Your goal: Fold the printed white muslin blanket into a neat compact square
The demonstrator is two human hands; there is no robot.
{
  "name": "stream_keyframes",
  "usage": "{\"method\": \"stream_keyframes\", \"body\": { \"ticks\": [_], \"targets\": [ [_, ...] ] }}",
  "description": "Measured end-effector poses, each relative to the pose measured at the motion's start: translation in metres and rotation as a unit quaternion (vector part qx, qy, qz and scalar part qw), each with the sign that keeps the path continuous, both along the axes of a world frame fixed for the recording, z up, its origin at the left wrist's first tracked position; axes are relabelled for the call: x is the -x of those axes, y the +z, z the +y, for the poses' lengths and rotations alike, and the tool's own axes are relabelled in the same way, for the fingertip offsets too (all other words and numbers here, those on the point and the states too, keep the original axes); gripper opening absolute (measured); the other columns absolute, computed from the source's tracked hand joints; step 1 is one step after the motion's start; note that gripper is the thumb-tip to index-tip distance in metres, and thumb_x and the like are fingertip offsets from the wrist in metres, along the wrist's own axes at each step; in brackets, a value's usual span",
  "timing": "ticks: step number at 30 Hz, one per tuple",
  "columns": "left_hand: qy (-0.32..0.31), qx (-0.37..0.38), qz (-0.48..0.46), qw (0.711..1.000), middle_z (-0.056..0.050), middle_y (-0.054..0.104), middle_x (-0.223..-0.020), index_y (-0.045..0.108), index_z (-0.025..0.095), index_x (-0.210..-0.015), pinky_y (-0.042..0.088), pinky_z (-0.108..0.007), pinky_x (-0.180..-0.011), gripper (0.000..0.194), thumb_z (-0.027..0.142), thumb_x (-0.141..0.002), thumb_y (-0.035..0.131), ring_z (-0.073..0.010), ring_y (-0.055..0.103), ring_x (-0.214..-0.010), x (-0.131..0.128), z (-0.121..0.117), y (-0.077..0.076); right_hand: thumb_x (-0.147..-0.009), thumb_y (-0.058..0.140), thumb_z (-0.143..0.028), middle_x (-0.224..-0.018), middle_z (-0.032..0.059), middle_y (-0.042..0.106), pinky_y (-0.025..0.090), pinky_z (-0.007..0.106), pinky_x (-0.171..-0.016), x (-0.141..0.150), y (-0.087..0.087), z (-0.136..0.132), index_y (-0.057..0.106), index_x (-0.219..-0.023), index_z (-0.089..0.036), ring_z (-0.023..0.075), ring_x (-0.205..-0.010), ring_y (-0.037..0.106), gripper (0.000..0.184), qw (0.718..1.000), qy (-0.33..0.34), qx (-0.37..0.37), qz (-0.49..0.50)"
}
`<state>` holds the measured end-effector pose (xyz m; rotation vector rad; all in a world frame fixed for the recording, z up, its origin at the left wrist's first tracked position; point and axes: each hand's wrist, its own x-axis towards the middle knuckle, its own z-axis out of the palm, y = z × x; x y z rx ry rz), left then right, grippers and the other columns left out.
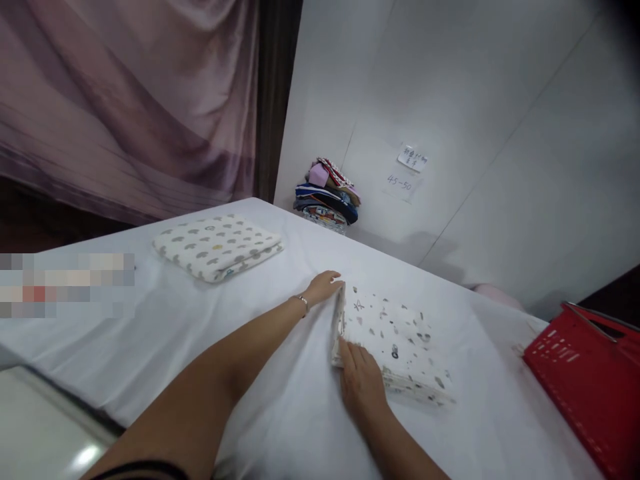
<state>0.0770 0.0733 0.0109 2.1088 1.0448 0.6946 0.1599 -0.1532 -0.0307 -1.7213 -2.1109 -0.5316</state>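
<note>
A folded white blanket [385, 327] with small grey and black prints lies on the white-covered table, its layered folded edge turned to the left. At that edge's far corner is my left hand [323, 288], with a bracelet on the wrist, its fingers closed about the corner. My right hand [363, 380] grips the near corner, fingers pressed over the edge and top; the thumb is mostly hidden. Further left on the table rests a second folded blanket [215, 247], white with grey cloud-like shapes, apart from both hands.
A red plastic basket [575, 373] stands at the right edge. Beyond the table's far side is a stack of folded clothes [327, 193] by the wall. Handwritten paper notes [413, 158] are stuck on the wall. A pinkish curtain [150, 100] hangs at the back left.
</note>
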Motion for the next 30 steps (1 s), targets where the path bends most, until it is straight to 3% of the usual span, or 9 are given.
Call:
{"method": "stream_keyframes", "body": {
  "ticks": [3, 6, 10, 14, 17, 22, 26, 30],
  "targets": [
    [-0.05, -0.075, 0.001, 0.996, -0.002, 0.048, -0.137, 0.054, 0.023, -0.122, 0.022, -0.032, -0.111, 0.04, 0.037, -0.085, 0.049, -0.0179, 0.037, -0.129, -0.006, -0.031, 0.005, -0.072, 0.037, 0.002, -0.112, 0.0145, 0.062, 0.046, 0.042, -0.085, 0.001, -0.009, -0.003, 0.041, -0.135, -0.012, 0.0255, -0.102, 0.055, 0.064, 1.0, -0.003, -0.023, 0.008],
    [-0.128, -0.149, 0.068, 0.978, -0.001, 0.038, -0.144, 0.049, 0.026, -0.126, 0.007, -0.043, -0.114, 0.042, 0.039, -0.086, 0.047, -0.0197, 0.022, -0.137, -0.014, -0.054, -0.005, -0.073, 0.036, 0.002, -0.119, 0.0155, 0.06, 0.045, 0.045, -0.089, 0.002, -0.017, -0.006, 0.044, -0.133, -0.011, 0.0273, -0.109, 0.054, 0.062, 1.0, -0.01, -0.029, 0.0],
    [-0.133, -0.134, 0.175, 0.966, -0.003, 0.024, -0.151, 0.038, 0.026, -0.134, 0.014, -0.053, -0.11, 0.044, 0.037, -0.092, 0.031, -0.0207, 0.015, -0.14, -0.014, -0.057, -0.015, -0.07, 0.036, 0.002, -0.127, 0.0183, 0.055, 0.043, 0.047, -0.093, 0.006, -0.021, -0.011, 0.048, -0.13, -0.007, 0.0287, -0.115, 0.051, 0.062, 0.999, -0.031, 0.004, -0.008],
    [-0.15, -0.122, 0.217, 0.957, -0.004, 0.027, -0.149, 0.042, 0.026, -0.132, 0.016, -0.054, -0.109, 0.046, 0.045, -0.091, 0.031, -0.0225, 0.016, -0.139, -0.018, -0.049, 0.001, -0.073, 0.038, -0.002, -0.133, 0.0215, 0.048, 0.041, 0.052, -0.095, 0.012, -0.015, -0.012, 0.045, -0.132, -0.004, 0.032, -0.12, 0.047, 0.059, 0.997, -0.044, 0.064, -0.008],
    [-0.119, -0.145, 0.22, 0.957, -0.007, 0.024, -0.15, 0.039, 0.022, -0.135, 0.01, -0.052, -0.111, 0.055, 0.052, -0.09, 0.028, -0.0242, 0.013, -0.14, -0.031, -0.05, 0.01, -0.076, 0.04, -0.005, -0.134, 0.0232, 0.045, 0.039, 0.052, -0.097, 0.014, -0.009, -0.011, 0.042, -0.134, -0.002, 0.0324, -0.123, 0.044, 0.058, 0.995, -0.047, 0.093, 0.003],
    [-0.066, -0.158, 0.252, 0.952, -0.008, 0.024, -0.15, 0.037, 0.019, -0.136, 0.013, -0.055, -0.109, 0.054, 0.046, -0.089, 0.032, -0.0254, 0.012, -0.14, -0.042, -0.057, -0.004, -0.077, 0.044, -0.012, -0.138, 0.0241, 0.04, 0.036, 0.051, -0.101, 0.018, 0.0, -0.011, 0.038, -0.136, -0.001, 0.0327, -0.127, 0.04, 0.06, 0.989, -0.046, 0.137, 0.018],
    [-0.076, -0.158, 0.264, 0.948, -0.008, 0.023, -0.151, 0.036, 0.019, -0.136, 0.015, -0.059, -0.107, 0.054, 0.045, -0.089, 0.03, -0.0265, 0.012, -0.14, -0.041, -0.053, -0.006, -0.078, 0.047, -0.018, -0.139, 0.0225, 0.04, 0.033, 0.047, -0.104, 0.015, 0.017, -0.017, 0.038, -0.136, 0.0, 0.0311, -0.129, 0.037, 0.061, 0.985, -0.025, 0.164, 0.052],
    [-0.073, -0.146, 0.287, 0.944, -0.008, 0.021, -0.151, 0.035, 0.02, -0.137, 0.014, -0.058, -0.108, 0.056, 0.048, -0.089, 0.029, -0.0273, 0.011, -0.14, -0.042, -0.056, 0.009, -0.08, 0.043, -0.015, -0.137, 0.0152, 0.046, 0.028, 0.045, -0.108, -0.018, 0.042, -0.03, 0.042, -0.134, -0.008, 0.025, -0.13, 0.036, 0.054, 0.986, -0.019, 0.133, 0.1]
  ]
}}
